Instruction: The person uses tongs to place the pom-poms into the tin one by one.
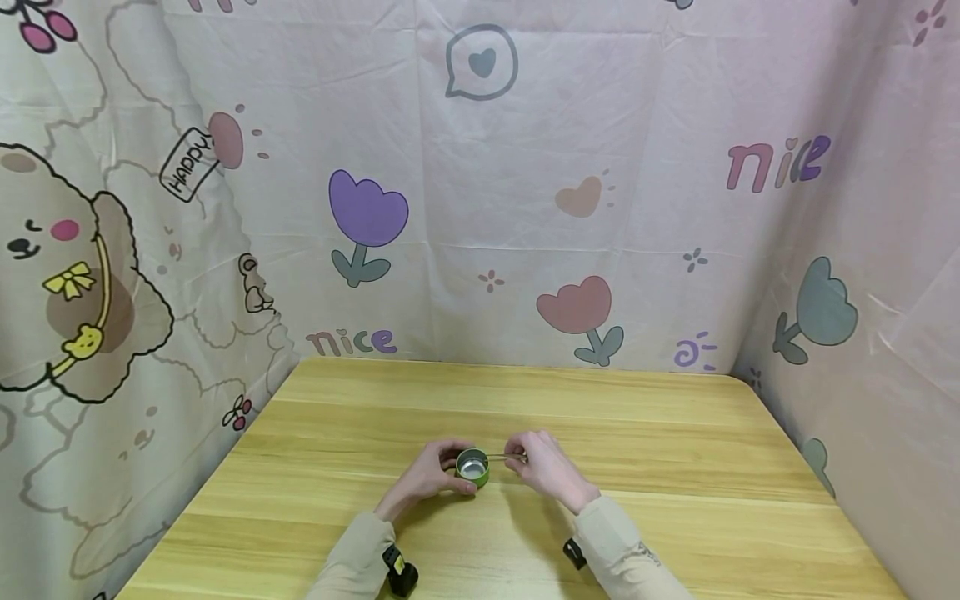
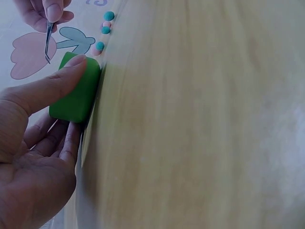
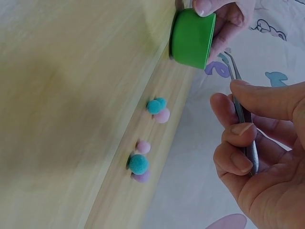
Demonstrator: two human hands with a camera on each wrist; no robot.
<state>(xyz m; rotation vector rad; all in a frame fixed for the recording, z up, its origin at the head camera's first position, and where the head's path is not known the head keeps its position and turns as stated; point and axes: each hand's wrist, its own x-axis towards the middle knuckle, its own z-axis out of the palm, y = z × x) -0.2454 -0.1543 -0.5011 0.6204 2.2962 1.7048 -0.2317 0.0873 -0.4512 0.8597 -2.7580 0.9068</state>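
A small round cup (image 1: 472, 472), green outside and silvery inside, stands upright on the table. My left hand (image 1: 427, 475) holds it, thumb on the near side and fingers around the far side. Bent-tip metal tweezers (image 3: 244, 117) are pinched in my right hand (image 1: 551, 467), just right of the cup. Their tips point left and overlap the cup's rim in the head view; nothing shows between them. Small fuzzy pom-poms lie on the table in the right wrist view: teal ones (image 3: 138, 164), pink ones (image 3: 162, 115) and a purple one (image 3: 141, 176).
The wooden table (image 1: 337, 417) reaches back to a printed cloth (image 1: 480, 167) that hangs behind it and on both sides. Black straps with small devices (image 1: 401, 575) sit on the wrists. In the head view the pom-poms are hidden.
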